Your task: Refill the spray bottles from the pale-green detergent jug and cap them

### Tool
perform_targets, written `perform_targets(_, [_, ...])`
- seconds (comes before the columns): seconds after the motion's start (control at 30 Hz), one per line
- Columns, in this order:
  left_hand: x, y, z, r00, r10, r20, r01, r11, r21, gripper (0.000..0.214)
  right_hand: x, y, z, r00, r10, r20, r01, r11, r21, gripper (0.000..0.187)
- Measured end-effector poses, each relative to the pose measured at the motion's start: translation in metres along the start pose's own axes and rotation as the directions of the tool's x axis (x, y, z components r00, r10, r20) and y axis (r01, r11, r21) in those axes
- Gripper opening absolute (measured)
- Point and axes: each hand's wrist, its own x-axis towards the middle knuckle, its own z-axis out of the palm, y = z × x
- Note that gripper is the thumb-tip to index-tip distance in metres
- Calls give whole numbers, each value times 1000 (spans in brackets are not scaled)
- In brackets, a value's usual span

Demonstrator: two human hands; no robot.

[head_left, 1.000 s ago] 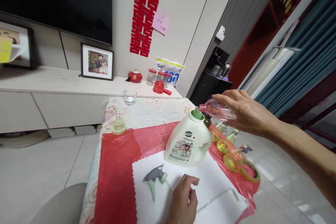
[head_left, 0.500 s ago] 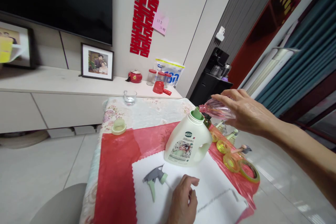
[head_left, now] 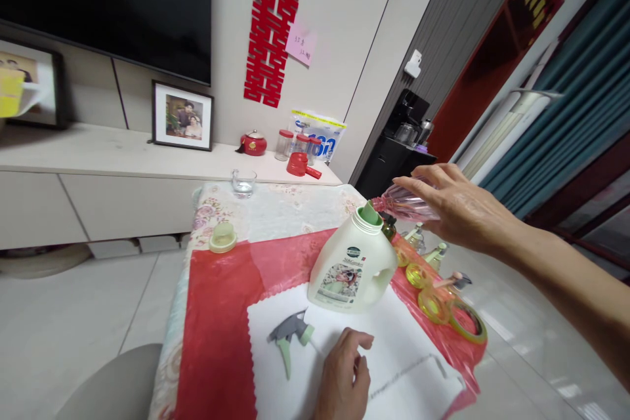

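My right hand (head_left: pixel 455 210) grips a small clear pink bottle (head_left: pixel 403 205), tipped on its side with its neck over the green spout of a white detergent jug (head_left: pixel 352 262). The jug stands upright, uncapped, on a white cloth (head_left: pixel 403 367) over a red plastic sheet (head_left: pixel 221 315). My left hand (head_left: pixel 344 377) rests on the white cloth with its fingers curled loosely, holding nothing visible. Just left of it lies a grey and green spray trigger head (head_left: pixel 289 335).
A green cap (head_left: pixel 223 237) and a small glass (head_left: pixel 243 182) sit on the floral tablecloth farther back. Yellow-green rings and small bottles (head_left: pixel 436 289) crowd the table's right edge. A low cabinet (head_left: pixel 123 177) with photo frames, jars and a red scoop runs behind.
My right hand and the pink bottle have lifted slightly and tipped the bottle a little more. My left hand and the jug have not moved.
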Motion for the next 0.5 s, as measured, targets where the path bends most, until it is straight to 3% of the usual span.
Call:
perform_targets(0.2, [0,1,2,999,9,-41,-9,1000,-10,39,2,2,-2,1000,-4,17,4,1000,-19,74])
perform_targets(0.37, [0,-1,1,1000,6,16,-6,1000,8,40,4,1,-5,1000,-4,19,5,999,-37,73])
perform_targets(0.5, [0,0,2,999,-1,-39,0,1000,-11,38,4,1,-7,1000,-19,17,20,998,-58,74])
